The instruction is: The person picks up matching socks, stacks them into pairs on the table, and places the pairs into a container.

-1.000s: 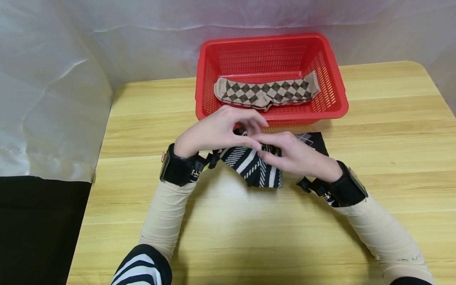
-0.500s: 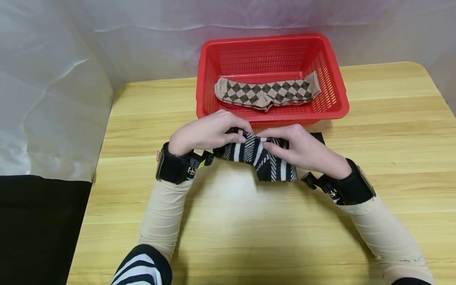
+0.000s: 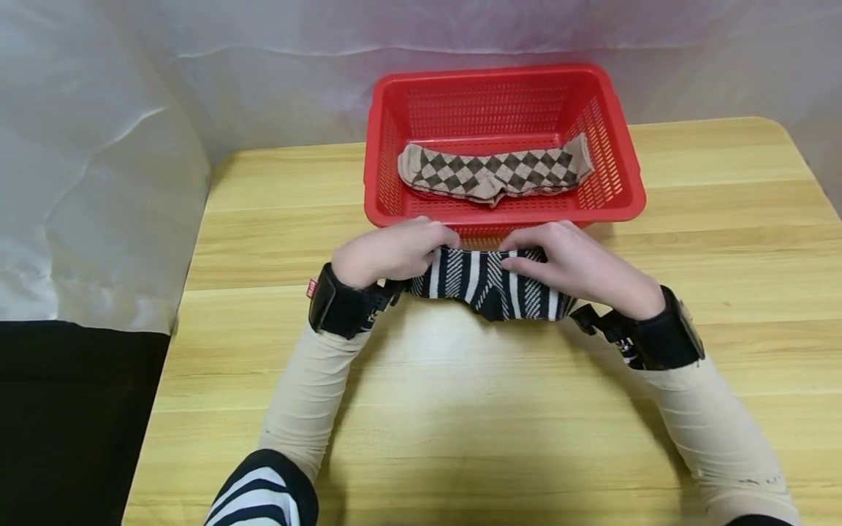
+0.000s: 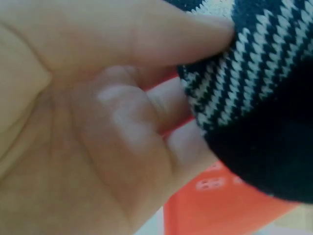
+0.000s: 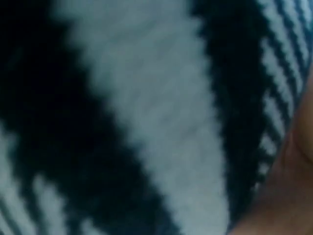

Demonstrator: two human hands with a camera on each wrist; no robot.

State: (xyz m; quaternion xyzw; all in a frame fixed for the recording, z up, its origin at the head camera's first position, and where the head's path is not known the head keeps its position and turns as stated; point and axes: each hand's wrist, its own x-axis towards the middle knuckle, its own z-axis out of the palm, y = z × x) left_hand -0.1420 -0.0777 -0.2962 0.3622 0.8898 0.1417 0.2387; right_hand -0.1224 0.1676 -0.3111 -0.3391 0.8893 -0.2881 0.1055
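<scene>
A black-and-white striped sock [image 3: 483, 281] is stretched sideways in front of the red basket. My left hand [image 3: 393, 252] pinches its left end. In the left wrist view the thumb lies on the ribbed knit of the sock [image 4: 249, 73], with fingers behind it; a plain black part hangs below. My right hand [image 3: 582, 267] pinches the upper edge of the sock towards its right end, thumb in front. Striped knit of the sock [image 5: 151, 98] fills most of the right wrist view, with a bit of skin at the right edge.
The red plastic basket [image 3: 487, 74] stands at the back of the wooden table [image 3: 487, 424]. Inside it lie beige and brown argyle socks [image 3: 454, 172]. A pale cloth [image 3: 276, 88] hangs behind the table and at its left.
The striped sock was bunched with both hands close together; the hands have moved apart and it now spreads out flat between them. The dark argyle piece at the right has gone out of sight.
</scene>
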